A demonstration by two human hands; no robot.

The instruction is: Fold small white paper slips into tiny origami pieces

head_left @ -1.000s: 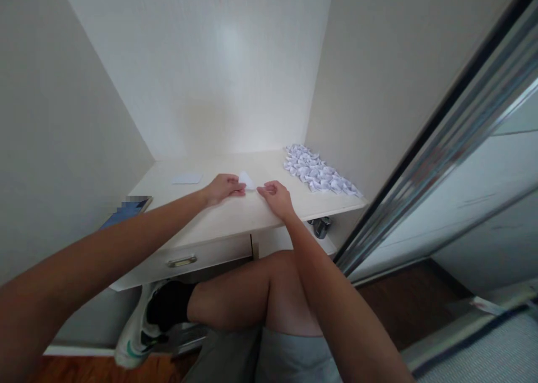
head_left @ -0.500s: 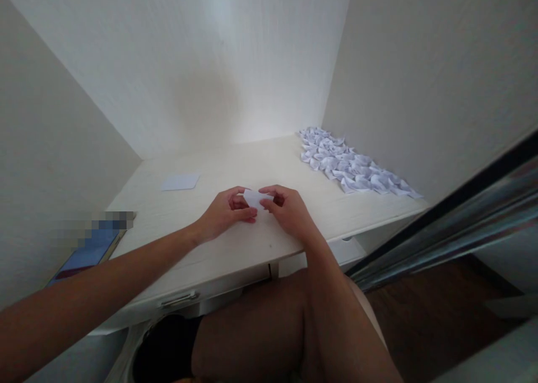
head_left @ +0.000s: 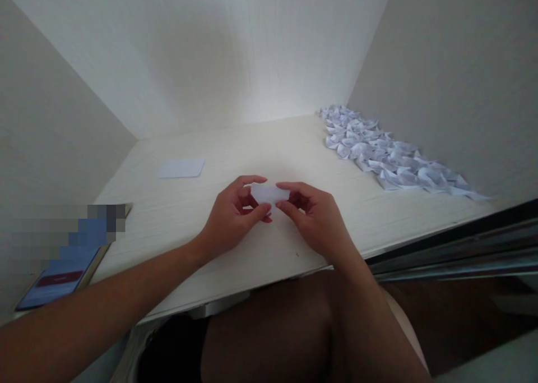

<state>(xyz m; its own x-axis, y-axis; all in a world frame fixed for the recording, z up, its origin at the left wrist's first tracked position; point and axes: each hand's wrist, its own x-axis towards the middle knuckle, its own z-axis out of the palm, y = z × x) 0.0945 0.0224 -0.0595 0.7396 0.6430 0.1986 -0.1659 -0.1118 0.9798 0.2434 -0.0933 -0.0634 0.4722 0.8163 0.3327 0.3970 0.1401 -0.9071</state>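
Note:
Between my two hands is a small piece of white folded paper (head_left: 269, 193), held just above the near part of the desk. My left hand (head_left: 239, 208) pinches its left side, with the thumb at the lower edge. On the right side, my right hand (head_left: 310, 209) grips it between thumb and fingers. The fingers behind the paper are partly hidden. A flat stack of white paper (head_left: 181, 168) lies on the desk beyond my left hand. Many folded white paper pieces (head_left: 378, 150) lie in rows at the right, along the wall.
The white desk (head_left: 252, 142) is enclosed by walls at the back and both sides. A phone or tablet (head_left: 63, 279), partly blurred out, lies at the left edge. My legs (head_left: 269, 332) are under the desk's front edge. Dark-framed, striped panelling (head_left: 462, 257) stands at the right.
The view has shifted closer and tilted, so the paper rows sit farther right. My fingers have moved on the folded paper; my left index finger now stretches above it. Both hands still hold it.

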